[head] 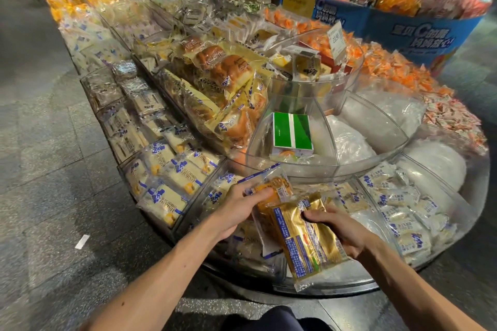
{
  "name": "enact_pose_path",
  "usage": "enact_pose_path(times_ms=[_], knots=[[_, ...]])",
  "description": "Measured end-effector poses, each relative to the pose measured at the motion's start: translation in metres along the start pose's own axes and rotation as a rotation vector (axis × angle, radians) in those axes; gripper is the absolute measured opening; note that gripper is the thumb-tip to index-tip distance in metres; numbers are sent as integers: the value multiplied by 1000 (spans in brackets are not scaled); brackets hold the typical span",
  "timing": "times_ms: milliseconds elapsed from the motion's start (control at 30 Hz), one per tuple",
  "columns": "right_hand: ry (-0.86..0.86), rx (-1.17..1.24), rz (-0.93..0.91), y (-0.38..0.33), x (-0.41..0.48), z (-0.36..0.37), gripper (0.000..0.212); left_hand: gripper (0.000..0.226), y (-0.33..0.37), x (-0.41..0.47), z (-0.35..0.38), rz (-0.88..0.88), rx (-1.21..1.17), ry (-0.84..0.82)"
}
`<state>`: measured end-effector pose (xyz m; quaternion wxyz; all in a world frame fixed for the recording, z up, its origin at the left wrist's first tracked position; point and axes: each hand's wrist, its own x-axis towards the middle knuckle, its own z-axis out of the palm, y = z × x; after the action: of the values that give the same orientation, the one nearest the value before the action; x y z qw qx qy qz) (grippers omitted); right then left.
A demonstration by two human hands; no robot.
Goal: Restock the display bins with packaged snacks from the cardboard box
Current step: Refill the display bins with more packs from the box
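Beyond the gripped packets (309, 244) sits a green box (293, 129).

Both hands worked over the clear display bins (349, 169): the left hand (239, 207) pinched a clear-wrapped snack pack (271, 187), the right hand (341, 228) gripped a gold-backed pack (304, 244); a green box (293, 130) lay in the upper bin

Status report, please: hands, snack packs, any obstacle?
Left hand grips orange pack. Right hand grips gold pack. Both above front bin. No obstacle seen.
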<state>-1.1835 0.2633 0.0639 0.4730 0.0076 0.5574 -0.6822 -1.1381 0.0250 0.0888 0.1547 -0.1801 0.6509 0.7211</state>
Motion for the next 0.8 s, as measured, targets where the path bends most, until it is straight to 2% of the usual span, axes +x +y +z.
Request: enact_pose_path(times_ms=[100, 167, 267, 500, 567, 700, 767, 800], knots=[[2, 65, 11, -2, 0, -2, 79, 35, 1, 1, -15, -11, -121, 79], [-8, 152, 23, -4, 1, -1, 80, 42, 3, -3, -21, -31, -176, 144], [-32, 133, 53, -14, 9, 8, 81, 40, 7, -12, -30, -31, -225, 238], [-45, -18, 77, -40, 28, 32, 43, 93, 6, -18, -54, -45, -362, 420], [-35, -40, 83, -36, 30, 27, 39, 90, 0, -17, -55, -79, -393, 475], [-21, -55, 101, -24, 16, 8, 43, 66, -11, -11, -38, -199, -470, 554], [16, 28, 110, -22, 4, -10, 34, 70, -13, -4, -22, -259, -429, 574], [34, 68, 106, -23, -2, -20, 32, 82, -11, -3, -11, -294, -385, 575]])
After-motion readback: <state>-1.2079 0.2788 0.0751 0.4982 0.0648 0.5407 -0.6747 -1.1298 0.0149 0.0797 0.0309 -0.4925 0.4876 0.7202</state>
